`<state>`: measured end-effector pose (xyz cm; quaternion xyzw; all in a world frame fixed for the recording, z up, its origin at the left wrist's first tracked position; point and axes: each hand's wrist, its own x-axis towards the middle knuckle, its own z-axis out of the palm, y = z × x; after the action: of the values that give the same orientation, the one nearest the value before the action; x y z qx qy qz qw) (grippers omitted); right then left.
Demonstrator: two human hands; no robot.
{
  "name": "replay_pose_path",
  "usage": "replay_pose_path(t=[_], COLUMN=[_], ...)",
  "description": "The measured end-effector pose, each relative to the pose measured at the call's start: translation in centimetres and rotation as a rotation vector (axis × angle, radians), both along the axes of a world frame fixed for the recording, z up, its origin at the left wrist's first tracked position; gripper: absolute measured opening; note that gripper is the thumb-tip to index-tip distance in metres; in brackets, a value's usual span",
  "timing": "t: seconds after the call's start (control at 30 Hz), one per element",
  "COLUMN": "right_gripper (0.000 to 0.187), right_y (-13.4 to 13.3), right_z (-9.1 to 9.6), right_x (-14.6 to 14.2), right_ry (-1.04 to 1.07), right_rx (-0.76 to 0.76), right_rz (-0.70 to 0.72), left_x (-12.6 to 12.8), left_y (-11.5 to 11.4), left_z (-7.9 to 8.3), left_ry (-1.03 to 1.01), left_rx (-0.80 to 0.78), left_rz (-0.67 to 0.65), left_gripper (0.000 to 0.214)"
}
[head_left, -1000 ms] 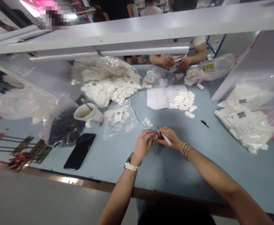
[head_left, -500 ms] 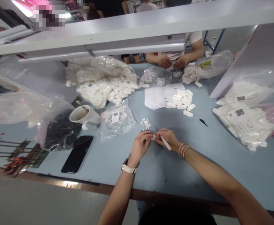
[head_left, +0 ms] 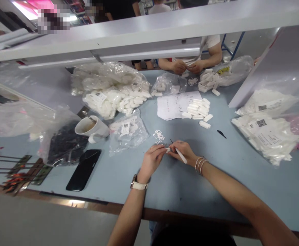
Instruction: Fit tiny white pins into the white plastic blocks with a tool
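My left hand (head_left: 151, 160) and my right hand (head_left: 184, 152) meet over the blue table (head_left: 180, 184), fingers pinched together. Between the fingertips sits a small white plastic part (head_left: 168, 150). My right hand also grips a thin white-handled tool (head_left: 179, 154) with a dark tip pointing up and left. A small heap of tiny white pieces (head_left: 159, 135) lies just beyond my hands. A watch is on my left wrist, bangles on my right.
Behind the heap lie a printed sheet (head_left: 172, 106) and white blocks (head_left: 198, 111). Bags of white parts (head_left: 113, 90) (head_left: 266, 131) flank the table. A mug (head_left: 91, 128), a black phone (head_left: 83, 169) and a dark bag (head_left: 63, 143) sit left. Another person's hands (head_left: 187, 66) work opposite.
Both my hands stay pinched on the small part; they have shifted only slightly as the view moved a little.
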<state>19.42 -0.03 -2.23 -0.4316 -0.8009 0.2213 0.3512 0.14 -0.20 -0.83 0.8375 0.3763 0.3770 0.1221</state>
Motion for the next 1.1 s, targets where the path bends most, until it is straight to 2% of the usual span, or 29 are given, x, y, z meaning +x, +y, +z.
replay_pose_path(t=[0.13, 0.23, 0.37, 0.43, 0.63, 0.8, 1.0, 1.1], right_gripper=[0.018, 0.018, 0.019, 0.020, 0.018, 0.020, 0.019, 0.017], right_y=[0.1, 0.1, 0.0, 0.0, 0.0, 0.0, -0.1, 0.0], right_z=[-0.1, 0.1, 0.4, 0.4, 0.3, 0.5, 0.5, 0.2], right_x=[0.0, 0.0, 0.1, 0.1, 0.1, 0.2, 0.3, 0.2], right_ry=[-0.011, -0.004, -0.005, -0.016, -0.040, -0.042, -0.042, -0.053], right_rx=[0.000, -0.035, -0.079, -0.086, -0.080, -0.083, -0.041, -0.014], right_rz=[0.012, 0.001, 0.002, 0.018, 0.047, 0.052, 0.048, 0.037], left_x=[0.2, -0.1, -1.3, -2.0, -2.6, -2.2, -1.5, -0.8], left_y=[0.0, 0.0, 0.5, 0.7, 1.0, 1.0, 0.7, 0.2], left_z=[0.1, 0.3, 0.2, -0.1, -1.0, -1.1, -0.3, 0.4], left_ry=[0.060, 0.015, -0.073, -0.041, 0.103, 0.164, 0.048, -0.056], left_rx=[-0.002, -0.060, -0.137, -0.146, -0.111, -0.101, -0.114, -0.161], left_rz=[-0.013, 0.025, 0.296, 0.355, 0.236, 0.205, 0.252, 0.174], left_gripper=[0.018, 0.018, 0.016, 0.016, 0.015, 0.018, 0.014, 0.011])
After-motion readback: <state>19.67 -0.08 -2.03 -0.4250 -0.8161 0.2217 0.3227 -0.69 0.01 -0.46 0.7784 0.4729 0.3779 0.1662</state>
